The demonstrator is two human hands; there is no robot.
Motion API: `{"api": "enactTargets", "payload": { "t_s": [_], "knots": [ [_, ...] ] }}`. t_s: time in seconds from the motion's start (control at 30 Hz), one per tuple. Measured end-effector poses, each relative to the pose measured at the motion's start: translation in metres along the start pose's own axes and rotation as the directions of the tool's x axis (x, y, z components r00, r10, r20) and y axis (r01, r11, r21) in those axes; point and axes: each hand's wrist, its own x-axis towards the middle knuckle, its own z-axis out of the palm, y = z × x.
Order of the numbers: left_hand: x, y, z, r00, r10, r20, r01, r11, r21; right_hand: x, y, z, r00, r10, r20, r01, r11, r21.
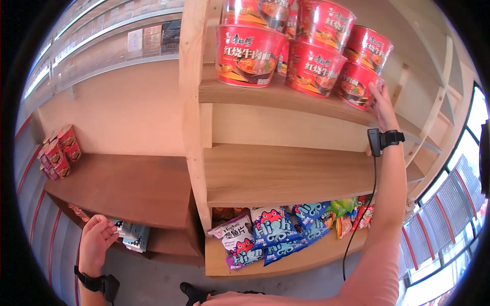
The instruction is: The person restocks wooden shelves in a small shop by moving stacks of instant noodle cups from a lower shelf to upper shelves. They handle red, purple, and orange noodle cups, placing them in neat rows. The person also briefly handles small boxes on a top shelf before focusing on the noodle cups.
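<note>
Well, the top cup (368, 48) could fall if the right hand (384, 104) bumps the red cup (353, 84) under it on the high shelf (265, 98). That hand touches it, part open; I can't tell if it grips. The left hand (97, 238), half curled, looks empty.

Noodle tubs (316, 69) red, white lettering — snack bags (278, 229) blue, purple, green — shelf (286, 171) tan; cabinet (122, 181) reddish-brown.

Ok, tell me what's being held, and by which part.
The right hand touches the lower rightmost red, round noodle tub on its right side; whether it grips cannot be told. The left hand holds nothing visible.
</note>
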Motion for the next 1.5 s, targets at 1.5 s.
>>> {"api": "enactTargets", "payload": {
  "t_s": [1.5],
  "knots": [
    [0.266,0.0,-0.384,0.777,0.239,-0.582,-0.163,0.97,0.18,-0.389,-0.007,0.52,0.874,-0.041,0.484,0.099,0.99,-0.096]
  ]
}}
